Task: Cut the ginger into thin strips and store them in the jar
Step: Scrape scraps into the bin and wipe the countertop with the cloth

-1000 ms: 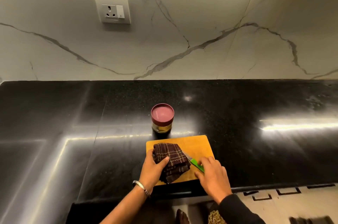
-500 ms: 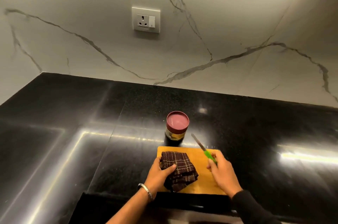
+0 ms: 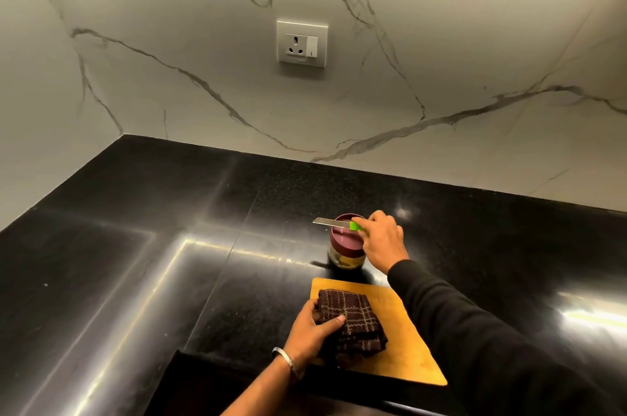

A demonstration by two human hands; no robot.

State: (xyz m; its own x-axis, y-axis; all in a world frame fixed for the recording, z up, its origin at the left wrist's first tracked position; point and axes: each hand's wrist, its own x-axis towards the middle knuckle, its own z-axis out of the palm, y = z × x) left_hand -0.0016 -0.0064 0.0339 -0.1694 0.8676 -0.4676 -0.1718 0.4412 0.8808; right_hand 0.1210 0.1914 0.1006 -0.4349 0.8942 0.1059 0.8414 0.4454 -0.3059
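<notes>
A small jar (image 3: 346, 246) with a maroon lid stands on the black counter behind a wooden cutting board (image 3: 403, 344). My right hand (image 3: 383, 239) grips a knife (image 3: 334, 222) by its green handle, and the blade points left above the jar's lid. On the board's left part lies a folded dark brown checked cloth (image 3: 353, 324). My left hand (image 3: 314, 330) grips that cloth, thumb on top. No ginger shows anywhere on the board or counter.
The glossy black counter (image 3: 169, 263) spreads wide to the left and right and meets a marble wall at the back. A wall socket (image 3: 302, 43) sits above the jar. The board overhangs the counter's front edge slightly.
My right hand lifted the knife off the board and carried it forward over the jar, the blade now pointing left. My left hand kept its hold on the cloth. The camera view turned left.
</notes>
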